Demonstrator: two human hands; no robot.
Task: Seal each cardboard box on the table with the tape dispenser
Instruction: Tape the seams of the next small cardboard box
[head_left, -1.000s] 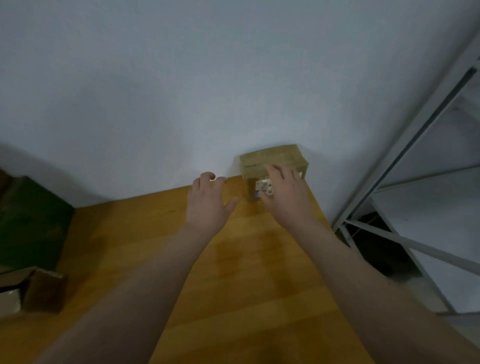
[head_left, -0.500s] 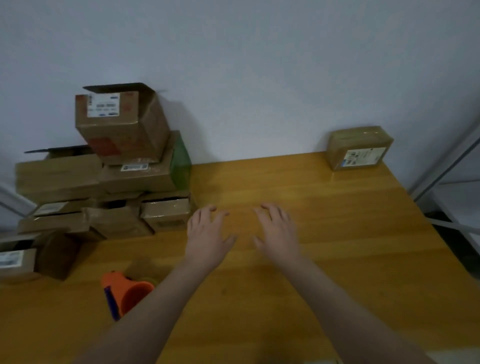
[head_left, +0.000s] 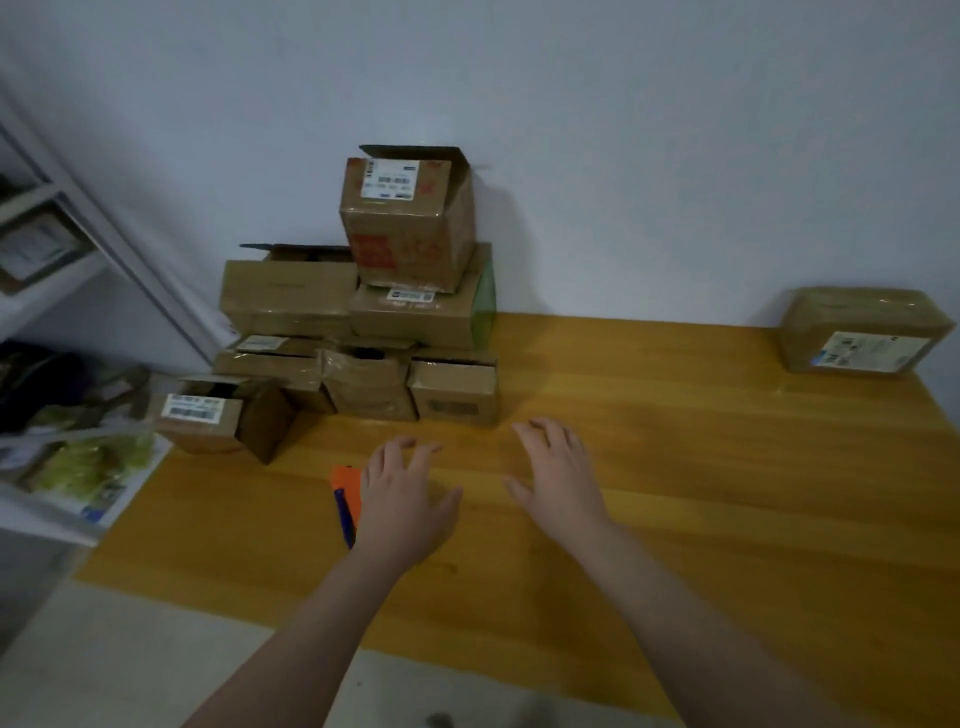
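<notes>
A pile of several cardboard boxes (head_left: 358, 322) stands at the table's back left, some with flaps open. One taped box (head_left: 862, 330) sits alone at the back right against the wall. The orange and blue tape dispenser (head_left: 345, 491) lies on the table, mostly hidden behind my left hand (head_left: 402, 499). That hand hovers over it with fingers spread and relaxed, holding nothing. My right hand (head_left: 558, 475) hovers over bare wood to the right, fingers spread, also holding nothing.
The wooden table (head_left: 701, 467) ends at a front edge near my forearms and a left edge by the pile. A white shelf frame (head_left: 93, 228) with bags and papers (head_left: 78, 452) stands at the left.
My view has swung left from the taped box at the right to the pile. My right hand let go of that box, and both hands moved left, the left one now over the dispenser.
</notes>
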